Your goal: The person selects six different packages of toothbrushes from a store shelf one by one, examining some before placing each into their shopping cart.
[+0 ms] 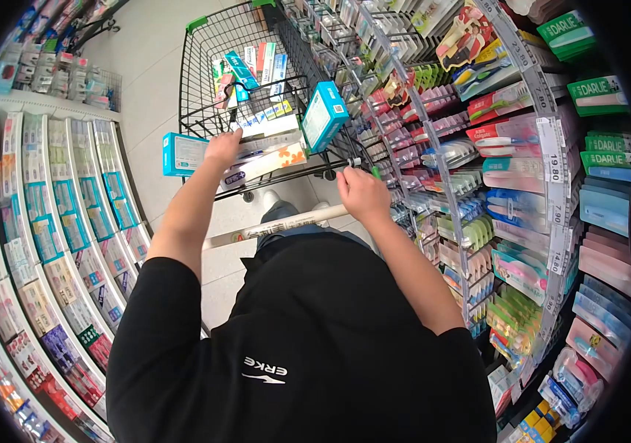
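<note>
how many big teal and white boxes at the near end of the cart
2: the left box beside the left hand, the right box tilted at the cart's right side. Others may be hidden.

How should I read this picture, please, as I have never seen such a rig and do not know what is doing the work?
There is no machine here: a person in a black T-shirt works with two bare hands. The single picture comes from a camera worn on their head, looking forward and down, so their own body fills the lower part.

Ahead is a wire shopping cart holding assorted packaged boxes, including two large blue-and-white ones, left and right. Packaged goods line both sides of the aisle, with price labels on the right.

The left hand reaches over the cart's near end; I cannot tell whether it grips anything. The right hand is curled near the handle's right end, with nothing clearly visible in it.
</note>
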`<act>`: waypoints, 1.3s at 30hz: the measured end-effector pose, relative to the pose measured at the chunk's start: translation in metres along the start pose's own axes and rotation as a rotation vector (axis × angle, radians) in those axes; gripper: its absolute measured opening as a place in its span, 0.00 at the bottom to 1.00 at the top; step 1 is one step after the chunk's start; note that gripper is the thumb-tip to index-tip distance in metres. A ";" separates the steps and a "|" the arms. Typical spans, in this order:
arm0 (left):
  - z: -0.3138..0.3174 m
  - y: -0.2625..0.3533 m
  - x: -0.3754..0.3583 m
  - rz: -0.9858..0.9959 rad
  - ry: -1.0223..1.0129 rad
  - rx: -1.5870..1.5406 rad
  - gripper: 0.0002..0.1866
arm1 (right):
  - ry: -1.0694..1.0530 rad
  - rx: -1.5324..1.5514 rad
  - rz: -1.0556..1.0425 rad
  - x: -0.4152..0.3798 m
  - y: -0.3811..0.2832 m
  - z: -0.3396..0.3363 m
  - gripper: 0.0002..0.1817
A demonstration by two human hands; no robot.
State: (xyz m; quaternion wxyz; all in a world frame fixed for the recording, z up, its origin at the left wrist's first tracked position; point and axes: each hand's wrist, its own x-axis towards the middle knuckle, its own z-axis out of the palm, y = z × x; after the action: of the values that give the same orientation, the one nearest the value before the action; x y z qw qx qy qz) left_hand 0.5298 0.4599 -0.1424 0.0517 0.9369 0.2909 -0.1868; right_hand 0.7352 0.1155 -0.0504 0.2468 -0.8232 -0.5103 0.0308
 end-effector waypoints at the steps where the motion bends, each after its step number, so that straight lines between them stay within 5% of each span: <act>1: -0.008 -0.001 -0.003 -0.006 -0.018 -0.069 0.16 | 0.002 0.002 0.001 0.000 0.001 0.001 0.15; 6: -0.052 -0.005 -0.038 -0.041 0.111 -0.259 0.13 | 0.018 0.031 -0.019 0.001 0.002 0.002 0.16; 10: -0.090 0.053 -0.094 -0.034 0.457 -0.600 0.15 | -0.082 0.100 0.006 0.004 -0.002 -0.006 0.14; 12: -0.104 0.097 -0.116 -0.039 0.551 -0.699 0.16 | -0.118 0.727 0.172 0.012 -0.023 -0.014 0.14; 13: -0.110 0.118 -0.123 -0.007 0.631 -0.646 0.17 | -0.242 0.851 0.170 0.017 -0.028 -0.014 0.30; 14: -0.116 0.138 -0.129 0.026 0.706 -0.593 0.17 | -0.238 0.849 0.172 0.020 -0.039 -0.012 0.30; 16: -0.127 0.170 -0.133 0.099 0.818 -0.530 0.19 | -0.235 1.396 0.220 0.025 -0.063 -0.009 0.40; 20: -0.146 0.199 -0.138 0.235 0.852 -0.585 0.21 | -0.293 1.758 0.336 0.044 -0.069 -0.028 0.45; 23: -0.144 0.188 -0.141 0.387 0.888 -0.538 0.24 | -0.312 1.836 0.396 0.048 -0.055 -0.035 0.37; 24: -0.144 0.178 -0.146 0.451 0.853 -0.564 0.25 | -0.314 1.834 0.394 0.047 -0.047 -0.040 0.37; 28: -0.102 0.098 -0.164 -0.023 0.646 -0.498 0.18 | -0.383 1.532 0.461 0.032 -0.015 -0.035 0.24; 33: -0.027 0.013 -0.199 -0.264 0.226 -0.233 0.29 | -0.139 0.473 0.002 -0.004 0.009 -0.024 0.24; 39: -0.009 0.028 -0.226 -0.383 0.327 -0.297 0.25 | -0.166 0.216 -0.001 -0.009 -0.007 -0.015 0.24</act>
State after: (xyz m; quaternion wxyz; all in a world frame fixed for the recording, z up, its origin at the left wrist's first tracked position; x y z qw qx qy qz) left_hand 0.3761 0.3199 -0.0481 0.1044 0.8649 0.4910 0.0052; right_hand 0.7293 0.1048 -0.0359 0.2910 -0.7861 -0.5233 0.1534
